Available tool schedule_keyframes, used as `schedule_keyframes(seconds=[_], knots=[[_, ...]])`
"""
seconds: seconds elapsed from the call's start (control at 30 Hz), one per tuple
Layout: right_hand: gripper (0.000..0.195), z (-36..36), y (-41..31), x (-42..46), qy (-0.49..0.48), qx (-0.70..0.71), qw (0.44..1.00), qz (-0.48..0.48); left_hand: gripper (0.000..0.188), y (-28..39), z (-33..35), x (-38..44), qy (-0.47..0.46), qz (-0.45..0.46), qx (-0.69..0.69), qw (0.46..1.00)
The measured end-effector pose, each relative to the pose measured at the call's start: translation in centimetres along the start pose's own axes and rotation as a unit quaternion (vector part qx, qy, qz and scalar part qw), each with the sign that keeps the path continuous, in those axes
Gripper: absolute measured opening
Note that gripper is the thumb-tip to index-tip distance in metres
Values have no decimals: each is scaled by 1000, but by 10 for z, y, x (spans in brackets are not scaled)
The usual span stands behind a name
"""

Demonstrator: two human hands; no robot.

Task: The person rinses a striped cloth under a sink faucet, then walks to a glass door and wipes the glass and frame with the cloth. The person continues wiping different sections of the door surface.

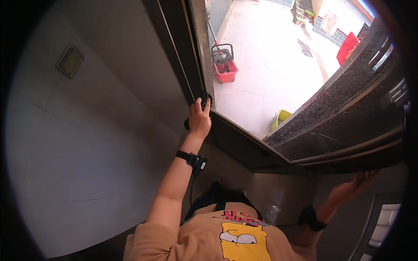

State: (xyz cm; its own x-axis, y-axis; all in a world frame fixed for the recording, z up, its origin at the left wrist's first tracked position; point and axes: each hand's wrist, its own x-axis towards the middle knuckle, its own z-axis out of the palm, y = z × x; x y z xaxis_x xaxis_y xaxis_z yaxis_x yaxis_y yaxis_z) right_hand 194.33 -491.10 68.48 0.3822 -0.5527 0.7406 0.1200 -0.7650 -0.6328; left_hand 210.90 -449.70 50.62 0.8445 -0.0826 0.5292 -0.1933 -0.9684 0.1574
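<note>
My left hand [200,119] is gripping a black, ridged object [205,99] whose ends show past my fingers; its exact kind is unclear. It lies against the dark window frame [183,49], at the corner by the sill [251,137]. To the right, my right hand [354,187] is raised with its fingers stretched out and nothing visible in it. Its fingertips are close under the dark lower edge of the sliding window sash [352,160]; contact cannot be made out. Both wrists wear black straps with small devices.
Grey-white wall panels [81,156] with a switch plate [70,61] rise on the left. Beyond the window, a red mop bucket [226,70] and a yellow-green bucket [281,118] stand on pale paving [261,65]. A framed pane [385,222] shows lower right.
</note>
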Motion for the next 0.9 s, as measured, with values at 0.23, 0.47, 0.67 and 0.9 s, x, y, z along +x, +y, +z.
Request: schedule_keyframes(seconds=[0.23, 0.47, 0.67, 0.9], knots=[[60, 11, -12, -5, 5, 9, 1000, 6, 50, -11, 50, -31, -45, -78, -70, 993], [62, 15, -24, -5, -2, 19, 1000, 11, 51, -20, 70, -39, -75, -166, -136, 974], [62, 17, -29, -4, 0, 26, 1000, -17, 49, 5, 67, -34, -83, -222, -187, 953], [60, 7, -11, -6, -33, 36, 998, -34, 57, 93, 56, -78, -143, -182, -239, 943]])
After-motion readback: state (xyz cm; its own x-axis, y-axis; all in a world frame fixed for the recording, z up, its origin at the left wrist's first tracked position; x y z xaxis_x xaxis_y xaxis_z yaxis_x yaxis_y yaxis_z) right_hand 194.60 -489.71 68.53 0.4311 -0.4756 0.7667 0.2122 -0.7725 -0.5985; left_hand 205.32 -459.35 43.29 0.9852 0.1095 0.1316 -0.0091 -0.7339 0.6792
